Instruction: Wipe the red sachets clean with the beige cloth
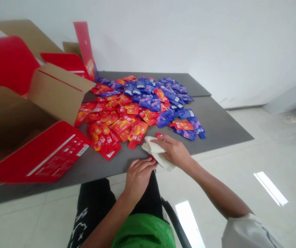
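My right hand (175,150) is closed around a folded white cloth (154,148) at the table's front edge. Part of a red packet (159,135) shows just behind the cloth; the cloth and fingers hide the rest. My left hand (139,174) is beside it, its fingertips closed on a small red edge at the cloth's left side that looks like part of that packet. Red-orange packets (137,132) lie loosely piled just beyond my hands. Farther back and to the right are many purple-blue packets (145,100), with some red ones among them.
A large red cardboard box (60,155) with open flaps stands at the left, partly beside the pile. Behind it is another open red box (62,61). The grey table (220,120) meets a white wall at the back; shiny floor tiles lie to the right.
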`<action>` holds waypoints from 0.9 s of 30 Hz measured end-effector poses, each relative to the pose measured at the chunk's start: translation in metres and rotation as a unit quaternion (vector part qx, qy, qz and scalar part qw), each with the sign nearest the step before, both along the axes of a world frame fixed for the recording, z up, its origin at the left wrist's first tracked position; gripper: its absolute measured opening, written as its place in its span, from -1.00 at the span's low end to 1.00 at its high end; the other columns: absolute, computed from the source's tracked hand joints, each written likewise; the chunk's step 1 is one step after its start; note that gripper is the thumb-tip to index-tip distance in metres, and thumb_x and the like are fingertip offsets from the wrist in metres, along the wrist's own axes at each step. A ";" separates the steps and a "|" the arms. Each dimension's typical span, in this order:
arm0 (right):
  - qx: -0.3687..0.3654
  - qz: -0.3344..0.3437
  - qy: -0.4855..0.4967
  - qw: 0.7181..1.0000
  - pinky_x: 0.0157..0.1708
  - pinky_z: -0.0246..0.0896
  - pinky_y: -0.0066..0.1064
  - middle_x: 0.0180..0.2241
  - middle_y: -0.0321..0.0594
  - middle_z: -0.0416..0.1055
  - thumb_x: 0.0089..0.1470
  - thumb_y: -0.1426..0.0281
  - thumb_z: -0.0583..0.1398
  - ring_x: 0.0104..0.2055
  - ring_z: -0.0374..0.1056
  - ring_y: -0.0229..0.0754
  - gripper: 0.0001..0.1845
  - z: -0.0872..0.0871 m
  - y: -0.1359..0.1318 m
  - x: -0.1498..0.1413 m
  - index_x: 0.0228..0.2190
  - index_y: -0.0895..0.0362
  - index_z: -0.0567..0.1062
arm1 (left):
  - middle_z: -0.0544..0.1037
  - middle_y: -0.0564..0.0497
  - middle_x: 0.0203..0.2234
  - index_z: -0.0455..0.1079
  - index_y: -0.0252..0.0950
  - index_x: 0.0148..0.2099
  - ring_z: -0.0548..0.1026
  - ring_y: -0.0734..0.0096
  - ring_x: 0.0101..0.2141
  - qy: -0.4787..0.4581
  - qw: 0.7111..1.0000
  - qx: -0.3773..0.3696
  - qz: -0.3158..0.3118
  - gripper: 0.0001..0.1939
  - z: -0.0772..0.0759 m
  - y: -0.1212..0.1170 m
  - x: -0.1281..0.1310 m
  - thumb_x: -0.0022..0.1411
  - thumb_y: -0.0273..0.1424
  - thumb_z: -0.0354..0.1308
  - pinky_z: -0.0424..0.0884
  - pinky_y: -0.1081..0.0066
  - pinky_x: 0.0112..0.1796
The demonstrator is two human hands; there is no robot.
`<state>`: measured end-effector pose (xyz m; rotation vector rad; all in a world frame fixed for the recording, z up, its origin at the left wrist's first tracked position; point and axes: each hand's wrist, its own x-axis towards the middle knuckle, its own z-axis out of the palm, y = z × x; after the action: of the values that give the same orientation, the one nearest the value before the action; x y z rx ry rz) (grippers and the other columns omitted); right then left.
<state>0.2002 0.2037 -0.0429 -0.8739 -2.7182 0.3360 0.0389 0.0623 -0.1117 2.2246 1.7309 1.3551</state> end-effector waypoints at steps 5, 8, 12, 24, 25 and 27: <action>-0.013 -0.020 -0.009 1.000 -0.10 0.36 -0.45 0.06 -0.15 0.49 0.26 0.42 0.23 0.00 0.48 -0.12 -0.58 -0.011 0.014 -0.007 0.14 0.00 0.53 | 0.71 0.06 -0.14 0.58 -0.18 -0.08 0.64 0.29 -0.06 -0.002 1.000 -0.005 -0.008 -0.80 0.002 0.000 -0.001 0.42 -0.53 0.15 0.43 0.23 -0.07; 0.018 -0.085 -0.005 0.996 -0.09 0.36 -0.39 -0.01 -0.09 0.50 0.27 0.42 0.21 -0.05 0.48 -0.07 -0.60 -0.004 0.049 -0.001 0.12 0.07 0.54 | 0.70 0.05 -0.13 0.57 -0.18 -0.09 0.64 0.30 -0.05 -0.002 1.000 -0.007 -0.009 -0.80 0.003 0.000 0.000 0.42 -0.54 0.15 0.43 0.23 -0.07; 0.035 -0.056 0.022 0.998 -0.05 0.36 -0.38 0.03 -0.10 0.48 0.25 0.50 0.19 -0.01 0.46 -0.08 -0.52 0.003 0.037 0.002 0.18 0.03 0.49 | 0.70 0.04 -0.13 0.57 -0.18 -0.08 0.64 0.29 -0.04 -0.003 1.000 -0.003 -0.007 -0.80 0.002 0.000 0.000 0.41 -0.54 0.16 0.44 0.22 -0.07; 0.028 -0.079 -0.011 0.996 -0.09 0.38 -0.37 -0.01 -0.06 0.50 0.27 0.45 0.21 -0.05 0.48 -0.06 -0.60 -0.004 0.056 0.002 0.12 0.09 0.54 | 0.70 0.08 -0.11 0.56 -0.17 -0.08 0.63 0.31 -0.03 -0.011 1.000 -0.011 -0.012 -0.80 0.001 0.000 0.000 0.40 -0.55 0.18 0.39 0.22 -0.05; 0.037 -0.083 -0.010 0.996 -0.09 0.38 -0.36 0.00 -0.06 0.50 0.26 0.47 0.20 -0.05 0.47 -0.05 -0.58 -0.001 0.056 0.003 0.13 0.10 0.53 | 0.70 0.08 -0.12 0.56 -0.17 -0.08 0.63 0.31 -0.03 -0.012 1.000 -0.009 -0.011 -0.81 0.002 0.000 0.000 0.40 -0.55 0.18 0.40 0.22 -0.05; 0.041 -0.060 0.002 0.997 -0.08 0.38 -0.39 0.03 -0.08 0.49 0.24 0.52 0.19 -0.02 0.47 -0.07 -0.52 0.002 0.042 0.004 0.17 0.06 0.50 | 0.70 0.07 -0.13 0.56 -0.18 -0.09 0.63 0.31 -0.04 -0.011 1.000 -0.007 -0.009 -0.81 0.002 0.000 0.000 0.40 -0.54 0.18 0.41 0.22 -0.06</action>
<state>0.2038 0.2453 -0.0413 -1.0072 -2.6393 0.1998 0.0392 0.0623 -0.1097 2.2045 1.7036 1.3553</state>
